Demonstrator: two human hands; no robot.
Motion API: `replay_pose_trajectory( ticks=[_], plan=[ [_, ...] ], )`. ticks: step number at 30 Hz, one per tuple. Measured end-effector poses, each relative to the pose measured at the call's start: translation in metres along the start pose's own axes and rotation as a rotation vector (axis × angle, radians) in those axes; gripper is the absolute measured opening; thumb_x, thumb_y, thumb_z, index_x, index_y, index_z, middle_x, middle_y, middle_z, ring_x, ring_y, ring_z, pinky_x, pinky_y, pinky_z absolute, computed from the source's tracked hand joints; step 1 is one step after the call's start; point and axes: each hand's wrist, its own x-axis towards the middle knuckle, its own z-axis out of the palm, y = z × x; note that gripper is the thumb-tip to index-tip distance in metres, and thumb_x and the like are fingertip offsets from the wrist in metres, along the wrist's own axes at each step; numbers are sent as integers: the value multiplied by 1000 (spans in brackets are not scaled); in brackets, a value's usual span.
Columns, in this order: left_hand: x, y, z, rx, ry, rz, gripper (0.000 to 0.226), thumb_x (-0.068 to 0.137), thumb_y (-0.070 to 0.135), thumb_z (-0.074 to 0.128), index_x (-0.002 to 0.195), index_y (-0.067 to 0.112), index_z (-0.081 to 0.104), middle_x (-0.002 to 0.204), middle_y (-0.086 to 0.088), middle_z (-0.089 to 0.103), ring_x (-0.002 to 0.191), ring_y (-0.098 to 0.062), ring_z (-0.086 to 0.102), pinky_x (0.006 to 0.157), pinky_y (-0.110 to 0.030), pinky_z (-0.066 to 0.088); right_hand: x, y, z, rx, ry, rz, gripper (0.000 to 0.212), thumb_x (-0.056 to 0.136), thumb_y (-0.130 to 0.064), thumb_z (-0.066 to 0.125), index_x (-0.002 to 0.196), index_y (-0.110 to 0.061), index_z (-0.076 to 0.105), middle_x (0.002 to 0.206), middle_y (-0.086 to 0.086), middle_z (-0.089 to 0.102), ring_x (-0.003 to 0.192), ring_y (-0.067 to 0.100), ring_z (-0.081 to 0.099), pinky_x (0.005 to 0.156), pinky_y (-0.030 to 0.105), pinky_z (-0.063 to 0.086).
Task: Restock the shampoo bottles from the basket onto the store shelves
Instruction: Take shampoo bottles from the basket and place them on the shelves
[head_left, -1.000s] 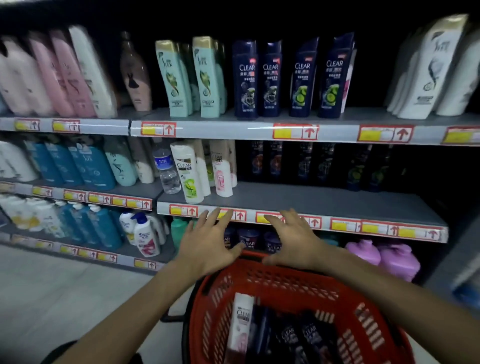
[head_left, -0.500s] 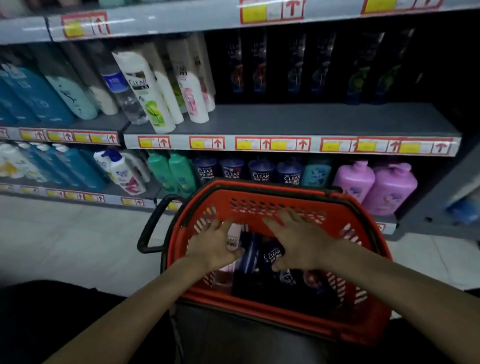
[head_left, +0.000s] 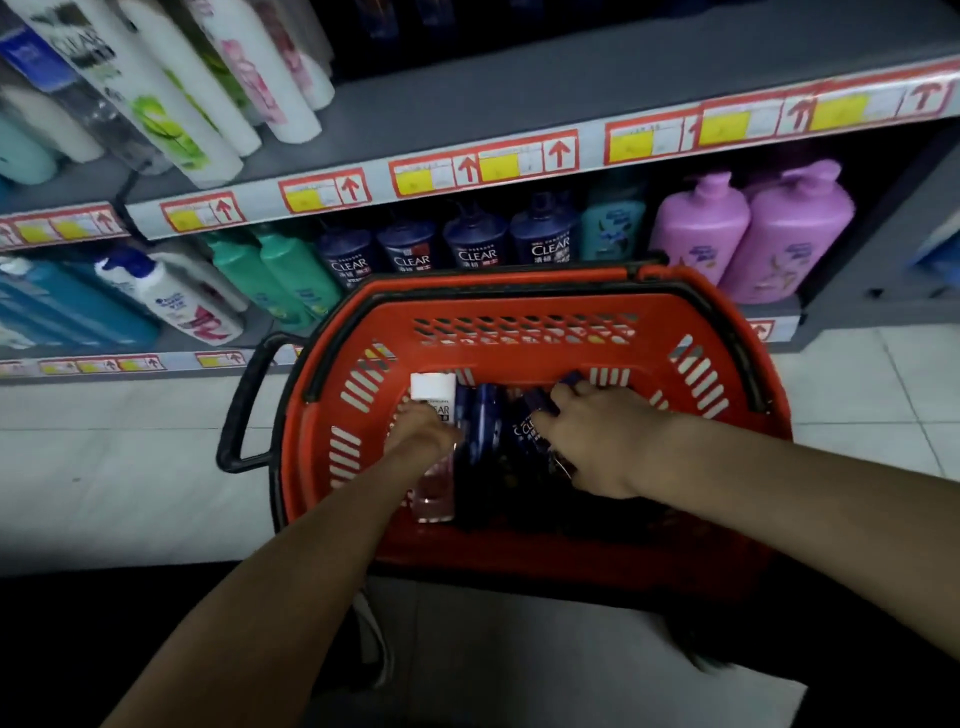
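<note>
A red basket (head_left: 524, 312) with black handles stands in front of the shelves. It holds a white CLEAR bottle (head_left: 434, 389) with a pink lower end, and several dark blue CLEAR bottles (head_left: 485, 415) lying side by side. My left hand (head_left: 423, 434) is inside the basket, curled over the middle of the white bottle. My right hand (head_left: 597, 436) is also inside, its fingers wrapped around a dark blue bottle (head_left: 527, 428) whose lower part is hidden under the palm. The grey middle shelf (head_left: 493, 104) runs above, with bare room at its centre and right.
White CLEAR bottles (head_left: 171, 119) stand at the left of the middle shelf. On the bottom shelf are dark blue CLEAR pump bottles (head_left: 478, 249), green bottles (head_left: 291, 275) and purple pump bottles (head_left: 753, 234). Pale floor tiles (head_left: 130, 467) lie left and right of the basket.
My view has tilted down from the shelves to the basket. Both hands dropped from the far rim into the basket and closed on bottles, the left on the white one, the right on a dark blue one.
</note>
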Motion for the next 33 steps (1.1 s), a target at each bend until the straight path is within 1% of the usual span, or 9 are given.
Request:
replay_pose_trajectory(
  ticks=[5,8,10,13,18,23,28,31,33],
  plan=[
    [5,2,10,41,116,-27,98,79,53,82,146,-4,40,137,-16,60,121,-32,62,88,-34,54,-5,6,4,-13,-16,14,68,92,-19,67,152,-15,35,145,18,37,131,38,43,101,47,45],
    [2,4,15,38,170,-41,60,78,41,86,118,5,60,115,-11,71,94,-26,67,67,-29,49,-7,7,7,-15,-37,9,67,93,-16,66,152,-14,35,147,19,36,131,39,42,103,49,46],
    [-3,6,15,43,193,-2,50,76,41,86,106,8,62,96,-4,70,79,-22,60,63,-27,45,-9,7,7,-15,-38,6,65,93,-16,65,151,-13,36,145,19,37,129,39,44,101,50,47],
    [-16,12,13,82,210,88,67,73,49,87,117,8,58,84,2,55,78,-19,54,60,-26,44,-12,6,2,-16,-24,6,63,94,-19,65,150,-14,36,144,19,38,128,39,44,101,49,45],
    [-38,31,-11,16,184,215,75,71,52,86,122,12,48,99,0,59,86,-21,56,69,-28,45,-13,3,-11,-3,7,-1,63,95,-27,66,150,-16,38,145,18,37,131,39,43,102,47,43],
    [-62,42,-55,-145,166,349,69,58,58,83,109,19,58,99,1,72,89,-18,69,73,-29,55,-10,7,-26,98,32,-3,63,91,-36,71,145,-18,43,134,13,45,120,35,53,91,42,50],
    [-101,37,-108,-390,105,539,44,66,31,92,101,25,66,92,7,76,84,-8,71,77,-30,59,-7,2,-43,347,83,17,64,85,-48,74,136,-19,49,129,6,54,116,27,57,97,40,52],
    [-124,28,-133,-555,38,590,41,70,23,94,104,24,71,95,8,79,87,-5,74,79,-27,60,-2,-5,-48,598,154,2,62,83,-44,78,136,-20,54,134,1,60,118,21,58,101,39,50],
    [-133,22,-141,-702,26,579,39,71,18,94,104,20,74,93,7,80,86,-7,76,71,-22,59,3,-11,-52,771,158,-12,54,81,-40,82,127,-21,62,125,-1,67,111,19,63,99,41,52]
  ],
)
